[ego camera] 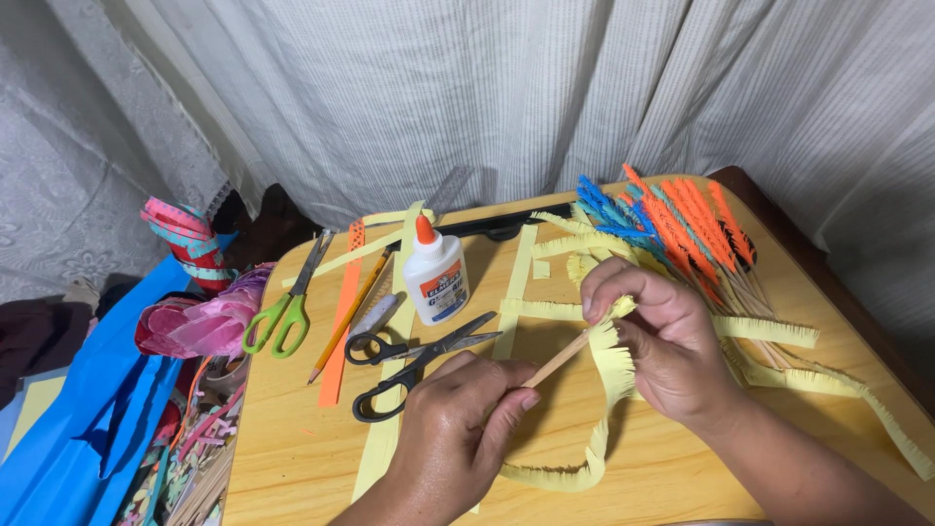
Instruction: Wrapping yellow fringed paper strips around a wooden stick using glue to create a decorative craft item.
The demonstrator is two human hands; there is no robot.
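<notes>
Scissors with green handles (280,317) lie far left on the counter (292,458), beside an orange paper strip (343,321) and a pencil (351,314). Right of those I see a white glue bottle (435,275) and black scissors (414,360). Nearer me, my left hand (458,438) has its grip pinched on the near end of a thin wooden stick (557,359). My right hand (662,341) has its grip pressed around the stick's far end, pinching a fringed yellow paper strip (609,390) against it there; the strip loops down toward the near edge. Finished orange and blue fringed sticks (672,229) lie far right.
</notes>
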